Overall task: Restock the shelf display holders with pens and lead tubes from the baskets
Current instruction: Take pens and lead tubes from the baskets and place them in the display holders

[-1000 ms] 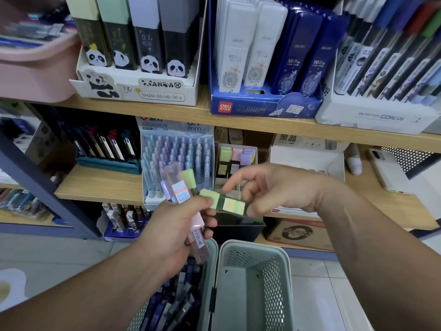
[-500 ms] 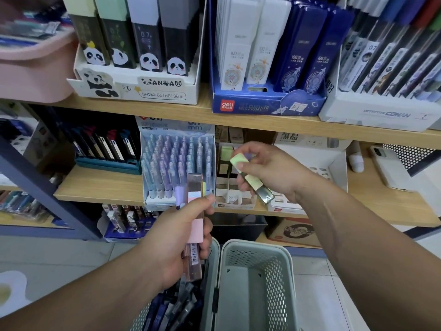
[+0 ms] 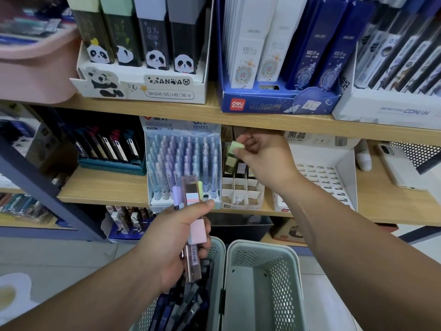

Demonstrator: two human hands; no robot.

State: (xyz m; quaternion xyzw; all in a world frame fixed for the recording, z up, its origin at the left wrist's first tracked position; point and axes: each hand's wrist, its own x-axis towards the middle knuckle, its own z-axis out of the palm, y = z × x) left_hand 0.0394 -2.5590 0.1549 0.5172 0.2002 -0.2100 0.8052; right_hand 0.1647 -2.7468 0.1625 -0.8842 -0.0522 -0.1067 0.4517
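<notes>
Lead tube (image 3: 235, 149), green cap: pinched at top betw. thumb + fingertips of R hand (image 3: 265, 161), upright over rear slots of divided white holder (image 3: 241, 187), approx. 1 o'clock from L hand (image 3: 174, 237). I read upright = straight drop-in. L hand: fingers curled round spare tubes (image 3: 197, 231), pink foremost, kept at 12 o'clock of stock basket (image 3: 217, 271), prob. for quick resupply.
</notes>
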